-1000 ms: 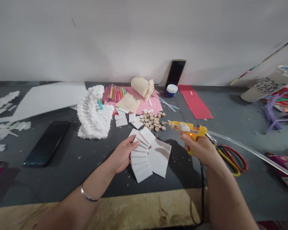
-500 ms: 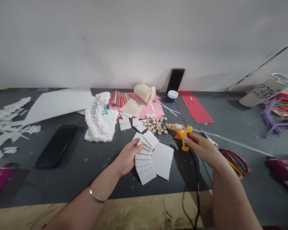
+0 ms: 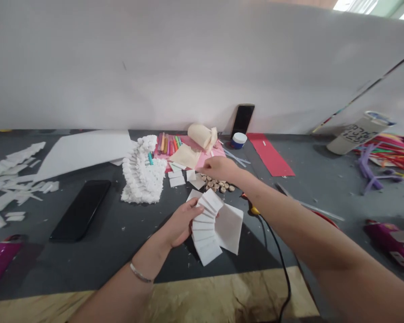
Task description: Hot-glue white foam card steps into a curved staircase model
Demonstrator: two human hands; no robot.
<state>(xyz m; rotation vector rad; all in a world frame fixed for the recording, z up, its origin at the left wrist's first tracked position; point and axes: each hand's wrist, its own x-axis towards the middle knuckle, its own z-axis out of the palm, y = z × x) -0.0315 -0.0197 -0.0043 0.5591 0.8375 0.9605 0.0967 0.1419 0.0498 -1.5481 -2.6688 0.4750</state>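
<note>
A: Where's the fanned white piece?

B: Near middle, over the surface. The left hand has its grip clamped on the piece's left edge, thumb on top.

A: What could spoil it?

B: The slats look thin, so I'd say a hard squeeze might bend or part them. A swing right could also nudge the white sheet just beside it.

A: And the right hand?

B: Just beyond the piece, by the small beige discs; a low wrist might scatter those. I can't tell whether that grip has anything. The right forearm crosses the mostly hidden yellow glue gun: a hot nozzle could burn, and the black cord could snag.

A: What differs from half a second ago?

B: The earlier frame shows the right hand on the gun; now it's off it, reaching farther left. The left grip is unchanged.
</note>
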